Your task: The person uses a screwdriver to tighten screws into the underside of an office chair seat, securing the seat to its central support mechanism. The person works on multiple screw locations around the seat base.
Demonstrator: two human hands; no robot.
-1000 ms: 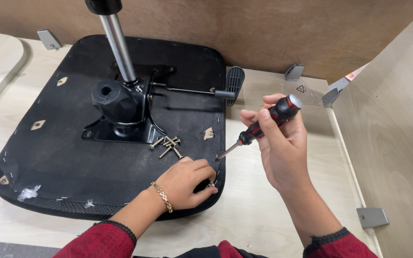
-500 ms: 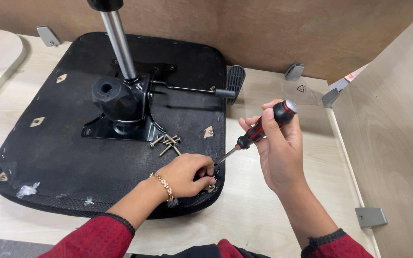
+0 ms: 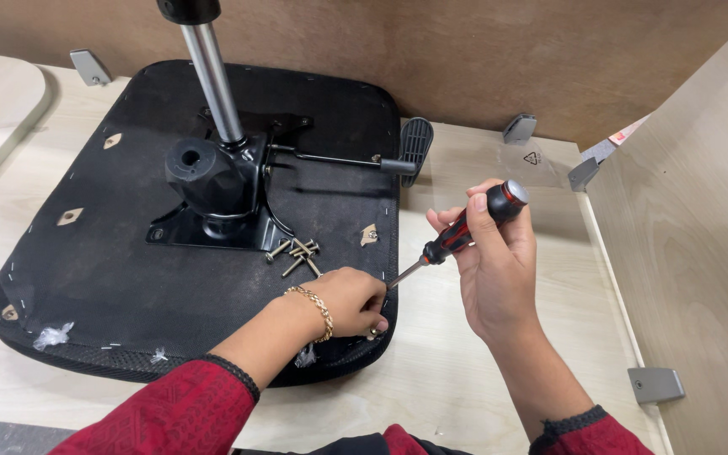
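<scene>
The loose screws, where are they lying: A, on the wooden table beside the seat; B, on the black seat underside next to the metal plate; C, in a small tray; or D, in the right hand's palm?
B: the loose screws lie in a small heap on the black seat underside, right by the metal plate.

Right hand [image 3: 495,261] holds screwdriver [image 3: 463,236]; left hand [image 3: 349,301] on seat base [image 3: 111,270].

A single head-worn camera looks steeply down and forward, close over the fingers of the left hand [image 3: 349,302] and right hand [image 3: 492,261]. Beyond the fingertips, the black fabric-covered upturned chair seat [image 3: 128,278] fills the frame's left and middle.
</scene>
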